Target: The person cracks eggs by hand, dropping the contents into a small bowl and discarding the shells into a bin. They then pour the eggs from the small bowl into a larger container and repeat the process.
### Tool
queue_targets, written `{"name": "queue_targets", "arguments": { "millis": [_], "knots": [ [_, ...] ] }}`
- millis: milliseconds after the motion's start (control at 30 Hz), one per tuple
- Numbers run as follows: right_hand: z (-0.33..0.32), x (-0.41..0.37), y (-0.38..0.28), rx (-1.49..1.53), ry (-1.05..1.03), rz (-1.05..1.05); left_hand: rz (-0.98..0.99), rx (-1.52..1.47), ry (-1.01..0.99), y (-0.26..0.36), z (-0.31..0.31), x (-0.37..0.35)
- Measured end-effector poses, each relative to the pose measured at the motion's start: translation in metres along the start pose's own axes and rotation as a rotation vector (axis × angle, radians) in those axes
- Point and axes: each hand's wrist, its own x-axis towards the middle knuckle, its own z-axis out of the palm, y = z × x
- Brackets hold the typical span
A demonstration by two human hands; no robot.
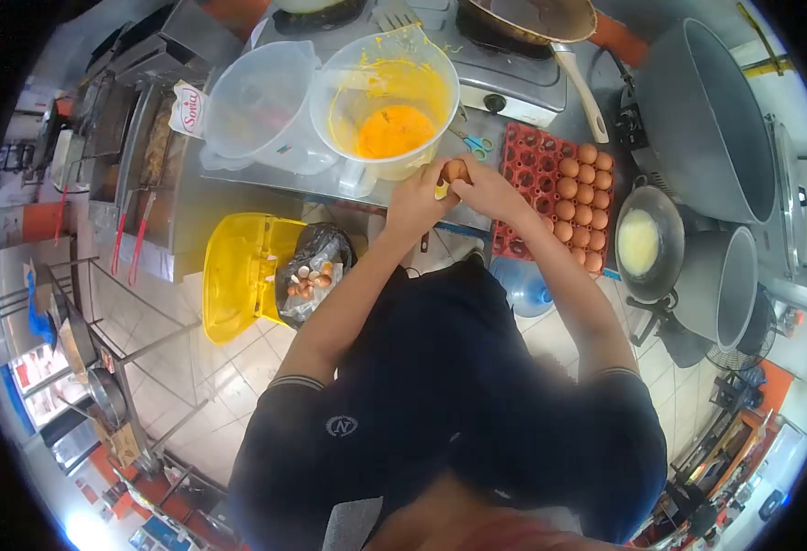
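Observation:
A brown egg (456, 171) is held between my two hands, just in front of a clear plastic pitcher (330, 89). My left hand (415, 198) closes around its left side, and my right hand (490, 192) grips it from the right. Something yellow shows between the fingers below the egg. Inside the pitcher lies orange-yellow egg (396, 131), with yellow smears up the wall. To the right of my hands, a red egg tray (524, 174) carries several brown eggs (584, 195) on its right side.
Left of the pitcher stands another clear pitcher (254, 101). Blue-handled scissors (478, 145) lie near the tray. A pan (674, 241) with pale yellow food is at the right. Below the counter, a yellow-lidded bin (238, 266) holds eggshells (306, 283). A frying pan's handle (580, 92) juts over the counter.

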Motion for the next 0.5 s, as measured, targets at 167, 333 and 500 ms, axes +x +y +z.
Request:
{"name": "queue_targets", "arguments": {
  "millis": [167, 333, 500],
  "knots": [
    [0.008, 0.001, 0.012, -0.133, 0.044, 0.066, 0.001, 0.064, 0.016, -0.008, 0.011, -0.004],
    [0.014, 0.001, 0.038, -0.196, 0.212, -0.171, 0.041, 0.062, 0.087, -0.015, 0.012, -0.008],
    [0.001, -0.006, 0.041, 0.314, 0.015, 0.066, 0.077, -0.050, 0.065, 0.003, 0.005, -0.014]
  ]
}}
